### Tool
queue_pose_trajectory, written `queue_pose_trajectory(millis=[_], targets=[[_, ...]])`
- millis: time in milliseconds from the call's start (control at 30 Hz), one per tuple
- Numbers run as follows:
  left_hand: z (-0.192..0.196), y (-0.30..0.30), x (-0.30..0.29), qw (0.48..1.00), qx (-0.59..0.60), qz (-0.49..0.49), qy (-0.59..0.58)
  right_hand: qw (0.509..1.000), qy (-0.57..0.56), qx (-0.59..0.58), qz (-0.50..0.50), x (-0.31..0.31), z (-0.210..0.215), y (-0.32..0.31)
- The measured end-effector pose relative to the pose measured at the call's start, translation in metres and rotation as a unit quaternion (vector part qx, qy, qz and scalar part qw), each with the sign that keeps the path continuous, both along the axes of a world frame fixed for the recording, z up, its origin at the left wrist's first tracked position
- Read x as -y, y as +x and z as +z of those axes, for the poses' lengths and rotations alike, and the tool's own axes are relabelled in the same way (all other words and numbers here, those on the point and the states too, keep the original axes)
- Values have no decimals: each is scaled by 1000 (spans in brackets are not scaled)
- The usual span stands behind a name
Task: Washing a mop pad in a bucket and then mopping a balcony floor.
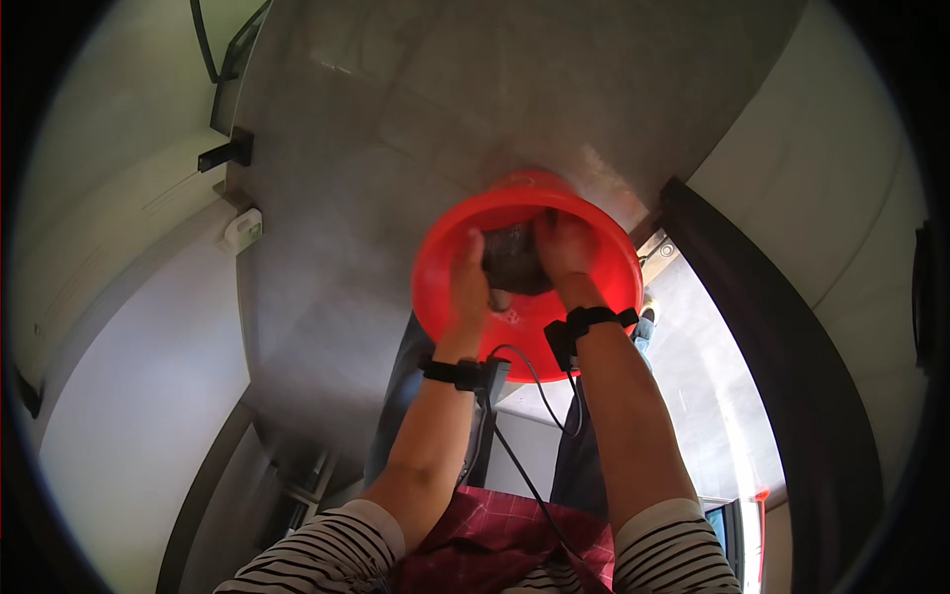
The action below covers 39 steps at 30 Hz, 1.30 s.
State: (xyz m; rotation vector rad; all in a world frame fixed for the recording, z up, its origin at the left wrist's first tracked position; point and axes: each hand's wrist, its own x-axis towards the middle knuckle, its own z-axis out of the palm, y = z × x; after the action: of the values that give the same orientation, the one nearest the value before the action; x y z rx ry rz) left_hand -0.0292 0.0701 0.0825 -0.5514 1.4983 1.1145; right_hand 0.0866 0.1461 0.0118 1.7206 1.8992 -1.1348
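In front of my legs is a red plastic basin (621,267), tilted so that its opening faces me. Both of my hands reach inside it. Between them is a dark grey bundle (513,259) that looks like cloth, though blur hides its exact kind. My right hand (568,246) presses against the bundle's right side with its fingers curled. On the other side, my left hand (471,277) is smeared by motion and lies along the bundle's left edge; how firmly it grips does not show.
Grey floor (327,198) spreads beyond the basin. White panels with a black handle (230,150) stand at left, near a small white-and-green object (243,230). A dark door frame (782,307) rises at right. Cables (524,465) hang from black straps on my wrists.
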Motion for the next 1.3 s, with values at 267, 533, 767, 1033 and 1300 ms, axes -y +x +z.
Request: queue_pose_trajectory(millis=[267,533,767,1033,1300], targets=[[-70,13,57,918,-297,-263,-30,989,-78,18,-123,51,-10,-2],[-76,-12,102,987,128,75,55,948,25,-315,24,72,73,-42],[-44,27,65,996,51,20,72,955,49,-294,-13,64,72,-30],[-46,18,40,996,68,38,40,996,-60,-43,44,33,40,-44],[-11,-11,24,994,-5,-27,102,995,81,-27,57,17,-16,18]])
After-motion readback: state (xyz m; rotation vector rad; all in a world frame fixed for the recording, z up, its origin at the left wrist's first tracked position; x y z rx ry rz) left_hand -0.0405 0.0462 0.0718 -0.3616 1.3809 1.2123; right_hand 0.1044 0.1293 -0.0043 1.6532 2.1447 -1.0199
